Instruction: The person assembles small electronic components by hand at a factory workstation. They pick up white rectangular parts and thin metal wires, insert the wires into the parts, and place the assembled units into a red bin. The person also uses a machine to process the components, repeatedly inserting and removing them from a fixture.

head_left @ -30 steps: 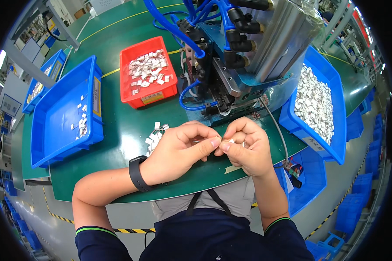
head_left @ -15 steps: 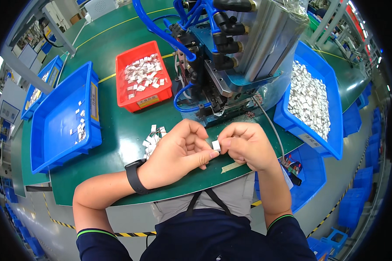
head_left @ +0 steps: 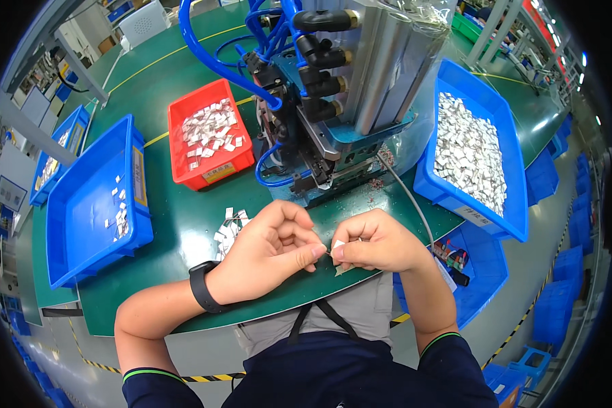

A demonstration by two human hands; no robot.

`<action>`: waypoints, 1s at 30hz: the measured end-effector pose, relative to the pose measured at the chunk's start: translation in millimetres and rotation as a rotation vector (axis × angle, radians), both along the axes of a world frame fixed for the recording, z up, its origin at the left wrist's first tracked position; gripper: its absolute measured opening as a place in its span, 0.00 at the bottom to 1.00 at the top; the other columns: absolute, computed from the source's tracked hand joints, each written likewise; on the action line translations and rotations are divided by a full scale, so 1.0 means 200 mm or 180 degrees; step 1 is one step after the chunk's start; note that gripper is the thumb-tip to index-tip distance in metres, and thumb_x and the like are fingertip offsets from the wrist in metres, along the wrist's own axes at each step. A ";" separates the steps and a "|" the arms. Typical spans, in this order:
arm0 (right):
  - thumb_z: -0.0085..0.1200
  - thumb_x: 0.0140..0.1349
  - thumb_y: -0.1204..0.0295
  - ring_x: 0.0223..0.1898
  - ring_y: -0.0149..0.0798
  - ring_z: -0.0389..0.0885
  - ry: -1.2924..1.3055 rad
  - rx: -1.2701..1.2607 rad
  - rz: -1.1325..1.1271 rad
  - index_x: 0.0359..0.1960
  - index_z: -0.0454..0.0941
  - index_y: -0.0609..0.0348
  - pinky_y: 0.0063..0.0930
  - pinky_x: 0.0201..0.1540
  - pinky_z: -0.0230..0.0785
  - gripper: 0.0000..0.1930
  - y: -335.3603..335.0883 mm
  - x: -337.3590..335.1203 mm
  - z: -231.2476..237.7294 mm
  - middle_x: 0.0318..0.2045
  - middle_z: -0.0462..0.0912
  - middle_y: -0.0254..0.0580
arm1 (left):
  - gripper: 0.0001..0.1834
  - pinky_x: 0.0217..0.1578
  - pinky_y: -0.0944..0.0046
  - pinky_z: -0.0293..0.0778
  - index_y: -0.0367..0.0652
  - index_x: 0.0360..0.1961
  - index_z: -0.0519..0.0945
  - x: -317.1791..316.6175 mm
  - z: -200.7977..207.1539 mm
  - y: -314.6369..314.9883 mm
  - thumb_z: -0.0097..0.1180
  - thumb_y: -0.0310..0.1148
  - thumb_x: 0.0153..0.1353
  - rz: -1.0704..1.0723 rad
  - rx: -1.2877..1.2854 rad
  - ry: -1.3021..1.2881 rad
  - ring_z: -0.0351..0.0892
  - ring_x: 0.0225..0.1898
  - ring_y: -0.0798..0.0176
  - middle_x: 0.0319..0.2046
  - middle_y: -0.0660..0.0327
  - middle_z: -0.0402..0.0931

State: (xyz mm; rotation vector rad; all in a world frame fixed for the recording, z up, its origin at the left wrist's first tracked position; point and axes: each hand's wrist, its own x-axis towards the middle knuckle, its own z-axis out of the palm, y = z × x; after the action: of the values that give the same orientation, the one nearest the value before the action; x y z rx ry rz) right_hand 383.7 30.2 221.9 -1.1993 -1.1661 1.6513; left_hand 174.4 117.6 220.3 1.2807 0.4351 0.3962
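L hand (head_left: 268,251) + R hand (head_left: 377,241) both pinched shut on small white piece (head_left: 337,244), near front edge of green tabletop (head_left: 183,224). Looks light, thin, bendy; grip by edges w/ fingertips.

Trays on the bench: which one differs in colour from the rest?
The red tray, behind the left hand beside the machine, holding small silver pieces; the others are blue.

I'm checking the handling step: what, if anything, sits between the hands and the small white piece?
Nothing visible does. Fingers of the left hand and the right hand already pinch the small white piece from both sides, above the green table edge.
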 end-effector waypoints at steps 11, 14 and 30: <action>0.55 0.59 0.72 0.11 0.17 0.60 0.0443 0.0020 -0.1541 0.25 0.77 0.65 0.14 0.11 0.45 0.08 0.07 0.13 0.00 0.18 0.75 0.35 | 0.09 0.36 0.72 0.73 0.37 0.42 0.72 -0.01 -0.09 -0.06 0.57 0.26 0.63 -0.0509 0.1280 0.0752 0.75 0.34 0.73 0.35 0.63 0.74; 0.55 0.59 0.72 0.10 0.17 0.57 0.0547 0.0032 -0.1683 0.24 0.75 0.65 0.15 0.10 0.42 0.09 0.10 0.13 0.00 0.17 0.74 0.36 | 0.08 0.36 0.71 0.73 0.36 0.40 0.75 0.00 -0.05 -0.06 0.58 0.27 0.62 -0.0465 0.1408 0.0776 0.75 0.33 0.72 0.34 0.62 0.73; 0.55 0.58 0.73 0.09 0.17 0.56 0.0613 0.0083 -0.1954 0.24 0.75 0.67 0.15 0.10 0.41 0.09 0.13 0.12 -0.02 0.17 0.74 0.37 | 0.06 0.36 0.69 0.74 0.36 0.37 0.76 0.00 -0.06 -0.05 0.57 0.25 0.61 -0.0460 0.1713 0.0755 0.76 0.32 0.69 0.34 0.59 0.73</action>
State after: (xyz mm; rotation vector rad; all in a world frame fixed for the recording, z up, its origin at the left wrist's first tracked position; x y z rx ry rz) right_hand 408.2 55.7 217.8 -1.1966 -0.6096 1.2405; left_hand 174.3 106.7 209.3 1.8834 0.4470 0.2446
